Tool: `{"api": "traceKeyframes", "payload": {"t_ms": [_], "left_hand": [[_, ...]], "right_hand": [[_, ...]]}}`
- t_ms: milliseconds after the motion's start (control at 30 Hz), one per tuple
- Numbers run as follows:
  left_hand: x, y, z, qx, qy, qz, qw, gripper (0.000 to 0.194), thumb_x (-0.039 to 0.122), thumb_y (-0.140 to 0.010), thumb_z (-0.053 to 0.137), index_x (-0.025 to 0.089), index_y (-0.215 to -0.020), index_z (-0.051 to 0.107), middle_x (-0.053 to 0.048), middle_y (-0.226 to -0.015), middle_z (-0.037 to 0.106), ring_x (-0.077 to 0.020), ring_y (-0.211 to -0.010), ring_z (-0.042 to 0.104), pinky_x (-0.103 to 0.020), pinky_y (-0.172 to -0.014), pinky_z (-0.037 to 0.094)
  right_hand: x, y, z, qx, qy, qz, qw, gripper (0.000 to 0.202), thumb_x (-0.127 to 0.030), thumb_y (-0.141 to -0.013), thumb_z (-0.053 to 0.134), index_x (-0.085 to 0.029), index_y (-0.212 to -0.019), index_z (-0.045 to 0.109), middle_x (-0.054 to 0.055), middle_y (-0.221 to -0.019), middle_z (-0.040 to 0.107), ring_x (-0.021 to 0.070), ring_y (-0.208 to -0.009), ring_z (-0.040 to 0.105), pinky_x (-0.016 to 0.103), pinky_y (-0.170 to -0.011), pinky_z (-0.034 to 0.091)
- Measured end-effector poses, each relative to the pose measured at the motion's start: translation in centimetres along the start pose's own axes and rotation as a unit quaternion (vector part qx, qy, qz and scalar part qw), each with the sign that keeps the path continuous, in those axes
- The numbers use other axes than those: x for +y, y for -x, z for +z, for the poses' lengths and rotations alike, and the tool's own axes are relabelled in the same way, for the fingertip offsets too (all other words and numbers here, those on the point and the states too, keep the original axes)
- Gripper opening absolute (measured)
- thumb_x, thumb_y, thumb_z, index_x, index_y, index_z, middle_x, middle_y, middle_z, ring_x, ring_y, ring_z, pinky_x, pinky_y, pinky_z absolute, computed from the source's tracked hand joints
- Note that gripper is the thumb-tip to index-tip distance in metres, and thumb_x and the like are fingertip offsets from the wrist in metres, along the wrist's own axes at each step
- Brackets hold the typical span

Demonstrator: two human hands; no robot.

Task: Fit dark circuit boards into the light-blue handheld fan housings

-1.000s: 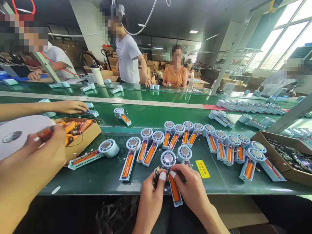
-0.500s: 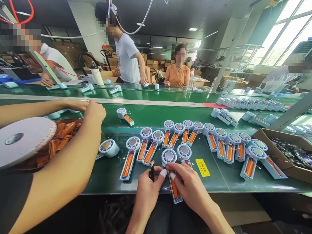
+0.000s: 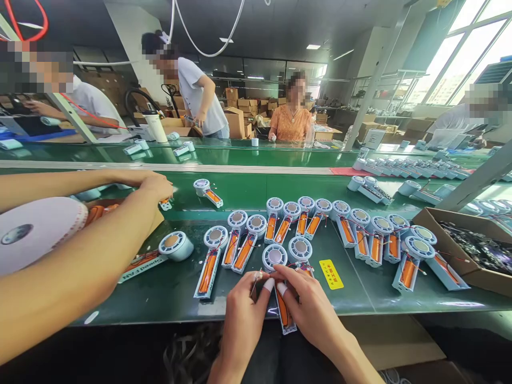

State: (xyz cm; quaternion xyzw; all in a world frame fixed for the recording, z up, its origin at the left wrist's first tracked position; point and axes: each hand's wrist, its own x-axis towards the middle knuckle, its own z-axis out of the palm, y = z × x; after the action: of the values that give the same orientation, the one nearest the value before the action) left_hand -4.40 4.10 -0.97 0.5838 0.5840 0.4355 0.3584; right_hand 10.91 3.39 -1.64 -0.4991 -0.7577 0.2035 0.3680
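A light blue handheld fan (image 3: pixel 274 257) lies in front of me at the bench edge, its round head away from me and its orange battery (image 3: pixel 285 313) showing in the open handle. Between thumb and fingers, my left hand (image 3: pixel 243 309) holds a small circuit board (image 3: pixel 253 287), now seen nearly edge-on. My right hand (image 3: pixel 310 298) is closed in a pinch over the upper handle, just below the fan head. Its fingertips almost meet those of my left hand. Whatever they pinch there is hidden. Both thumbs have white covers on their tips.
Several similar open fans (image 3: pixel 248 242) stand in rows beyond and on both sides. A yellow card (image 3: pixel 331 274) lies right of my hands. A cardboard box (image 3: pixel 472 261) of circuit boards sits at right. A co-worker's arms (image 3: pixel 120 213) reach across the left side. A green conveyor (image 3: pixel 240 184) runs behind.
The circuit board in my left hand has turned from upright and dark to nearly edge-on. The co-worker's hand at left has moved down, an orange-and-blue part now below it.
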Motion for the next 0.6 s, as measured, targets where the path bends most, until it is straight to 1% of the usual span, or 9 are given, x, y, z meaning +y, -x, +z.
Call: {"api": "traceKeyframes", "payload": {"t_ms": [67,133,200,233,300,333,367,433,600], "left_hand": [[-0.02,-0.02,0.12,0.011,-0.001,0.016,1.000,0.027,0.046,-0.084,0.058,0.022,-0.079,0.069,-0.004,-0.083,0.072,-0.0223,-0.078,0.065,-0.031,-0.075,0.048],[0.00,-0.06,0.15,0.013,0.028,-0.022,0.999,0.031,0.050,-0.082,0.059,0.021,-0.079,0.068,-0.004,-0.078,0.068,-0.0214,-0.076,0.063,-0.031,-0.072,0.047],[0.00,-0.10,0.10,-0.006,0.093,-0.106,0.990,0.037,0.055,-0.077,0.063,0.019,-0.081,0.065,0.001,-0.065,0.058,-0.0171,-0.064,0.055,-0.027,-0.062,0.043],[-0.01,-0.11,0.07,-0.024,0.138,-0.156,0.978,0.040,0.057,-0.074,0.066,0.018,-0.083,0.064,0.005,-0.059,0.049,-0.0138,-0.057,0.048,-0.024,-0.055,0.039],[-0.02,-0.05,0.03,-0.059,0.230,-0.238,0.942,0.047,0.060,-0.066,0.073,0.018,-0.084,0.060,0.012,-0.053,0.033,-0.0078,-0.048,0.030,-0.020,-0.046,0.025],[0.00,0.00,0.02,-0.071,0.267,-0.264,0.924,0.049,0.060,-0.064,0.075,0.019,-0.082,0.058,0.014,-0.053,0.027,-0.0061,-0.047,0.023,-0.019,-0.044,0.019],[0.05,0.07,0.03,-0.078,0.295,-0.278,0.911,0.050,0.060,-0.061,0.078,0.019,-0.080,0.056,0.014,-0.053,0.025,-0.0052,-0.047,0.018,-0.018,-0.044,0.015],[0.22,0.23,0.08,-0.082,0.323,-0.282,0.900,0.052,0.059,-0.058,0.081,0.019,-0.076,0.054,0.015,-0.052,0.026,-0.0045,-0.048,0.015,-0.018,-0.043,0.012],[0.54,0.58,0.22,-0.045,0.297,-0.292,0.908,0.054,0.060,-0.057,0.082,0.018,-0.080,0.057,0.014,-0.054,0.028,-0.0045,-0.049,0.021,-0.017,-0.045,0.014]], "right_hand": [[-0.18,-0.04,0.04,0.005,0.001,0.010,1.000,0.035,-0.013,-0.097,0.047,-0.021,-0.128,0.060,0.005,-0.114,0.075,0.0214,-0.100,0.068,0.033,-0.083,0.056],[-0.37,-0.05,0.19,0.010,0.012,0.020,1.000,0.034,-0.012,-0.094,0.052,-0.021,-0.125,0.061,0.005,-0.112,0.075,0.0222,-0.098,0.068,0.036,-0.086,0.055],[-0.55,-0.04,0.37,0.011,0.027,0.024,0.999,0.035,-0.012,-0.089,0.059,-0.021,-0.123,0.062,0.005,-0.110,0.075,0.0240,-0.098,0.068,0.039,-0.089,0.054],[-0.63,-0.04,0.43,0.010,0.033,0.024,0.999,0.035,-0.013,-0.087,0.063,-0.021,-0.122,0.062,0.005,-0.109,0.075,0.0247,-0.099,0.068,0.040,-0.089,0.053],[-0.72,-0.03,0.49,0.005,0.036,0.015,0.999,0.033,-0.014,-0.087,0.066,-0.022,-0.119,0.064,0.005,-0.109,0.074,0.0241,-0.098,0.068,0.038,-0.088,0.053],[-0.72,-0.03,0.49,0.003,0.033,0.007,0.999,0.030,-0.014,-0.088,0.065,-0.023,-0.117,0.065,0.004,-0.108,0.074,0.0230,-0.097,0.068,0.037,-0.087,0.054],[-0.70,-0.02,0.49,0.004,0.028,-0.003,1.000,0.028,-0.013,-0.090,0.064,-0.024,-0.115,0.066,0.003,-0.108,0.074,0.0218,-0.095,0.067,0.034,-0.086,0.054],[-0.54,0.01,0.50,0.011,0.016,-0.023,1.000,0.026,-0.012,-0.093,0.059,-0.025,-0.113,0.067,0.003,-0.107,0.074,0.0197,-0.094,0.067,0.031,-0.085,0.054],[0.10,0.17,0.63,0.023,0.014,-0.065,0.998,0.026,-0.013,-0.099,0.050,-0.024,-0.116,0.067,0.005,-0.104,0.073,0.0192,-0.090,0.067,0.029,-0.080,0.055]]}}
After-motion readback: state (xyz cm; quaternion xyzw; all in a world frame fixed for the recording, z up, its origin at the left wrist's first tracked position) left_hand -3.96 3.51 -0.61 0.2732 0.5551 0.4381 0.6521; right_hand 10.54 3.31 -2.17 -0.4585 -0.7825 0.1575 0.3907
